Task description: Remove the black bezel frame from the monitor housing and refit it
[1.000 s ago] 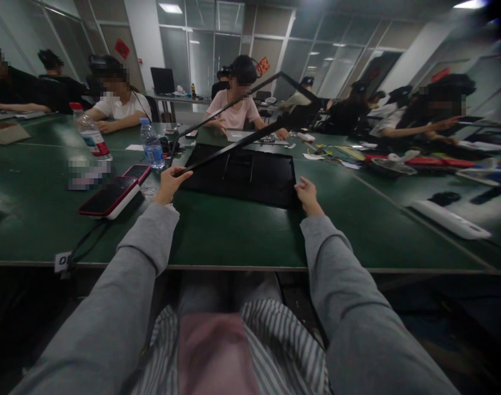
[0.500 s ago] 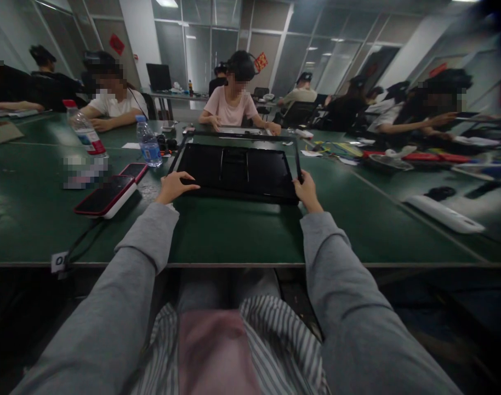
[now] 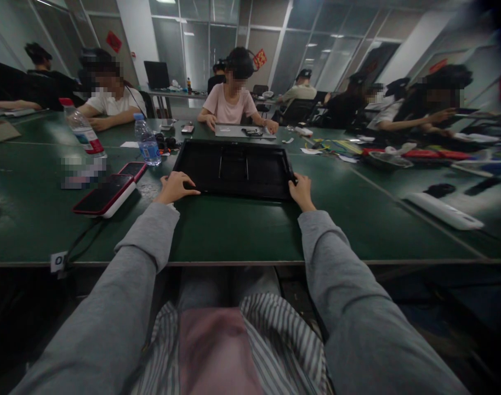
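A wide black monitor bezel [image 3: 234,141] lies seated around a shallow black monitor shell [image 3: 265,170] on the green table. Inside the shell, a rectangular raised section with thin bright edges shows in the middle. My left hand [image 3: 174,188] grips the front left corner, its thumb stretched along the near edge and its other fingers around the left side. On the right side, my right hand [image 3: 301,192] is closed on the bezel near the front corner. The fingertips of both hands are partly hidden behind the edges.
Left of the shell stand a blue-capped bottle [image 3: 147,141] and a red-capped bottle [image 3: 84,131]. A phone [image 3: 104,195] lies nearer me. A white elongated device [image 3: 443,211] and loose wires [image 3: 336,147] are on the right. Across the table a person [image 3: 232,104] works.
The bezel's raised far side has come down onto the shell. My right hand has shifted slightly left along with it; my left hand has hardly moved.
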`<state>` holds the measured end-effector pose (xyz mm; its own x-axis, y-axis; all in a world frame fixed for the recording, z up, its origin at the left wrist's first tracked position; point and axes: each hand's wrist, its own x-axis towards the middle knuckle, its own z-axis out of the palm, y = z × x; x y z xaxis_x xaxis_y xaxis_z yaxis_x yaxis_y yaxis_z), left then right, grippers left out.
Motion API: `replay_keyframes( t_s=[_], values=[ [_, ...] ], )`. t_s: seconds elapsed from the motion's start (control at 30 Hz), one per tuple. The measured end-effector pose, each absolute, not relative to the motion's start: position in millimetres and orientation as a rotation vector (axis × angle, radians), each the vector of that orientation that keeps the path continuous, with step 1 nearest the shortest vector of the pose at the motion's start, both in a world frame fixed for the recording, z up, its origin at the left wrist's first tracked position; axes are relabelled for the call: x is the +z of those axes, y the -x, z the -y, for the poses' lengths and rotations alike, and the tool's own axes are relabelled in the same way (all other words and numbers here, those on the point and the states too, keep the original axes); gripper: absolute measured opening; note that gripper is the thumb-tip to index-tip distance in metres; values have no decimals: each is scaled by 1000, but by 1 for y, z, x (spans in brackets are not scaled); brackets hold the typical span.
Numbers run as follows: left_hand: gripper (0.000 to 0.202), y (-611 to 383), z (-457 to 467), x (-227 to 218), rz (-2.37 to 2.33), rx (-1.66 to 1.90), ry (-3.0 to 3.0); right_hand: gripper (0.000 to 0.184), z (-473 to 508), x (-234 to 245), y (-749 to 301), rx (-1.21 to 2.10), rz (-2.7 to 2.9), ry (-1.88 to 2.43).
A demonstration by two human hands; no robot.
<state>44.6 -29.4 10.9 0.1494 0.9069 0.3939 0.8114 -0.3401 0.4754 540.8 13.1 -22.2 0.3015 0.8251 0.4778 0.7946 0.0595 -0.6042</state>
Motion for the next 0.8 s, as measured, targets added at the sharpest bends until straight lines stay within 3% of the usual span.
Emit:
replay_keyframes(
  t_s=[0.27, 0.53, 0.8],
  values=[
    [54, -24, 4, -11, -2026, 1246, -1877, 49, -11, -24, -542, 136, 1358, 1742],
    [36, -10, -15, -25, -1952, 1272, -1728, 57, -14, -24, -549, 211, 1405, 1770],
    [34, -18, -2, -15, -2012, 1202, -1758, 49, -16, -31, -554, 181, 1385, 1691]
  ],
)
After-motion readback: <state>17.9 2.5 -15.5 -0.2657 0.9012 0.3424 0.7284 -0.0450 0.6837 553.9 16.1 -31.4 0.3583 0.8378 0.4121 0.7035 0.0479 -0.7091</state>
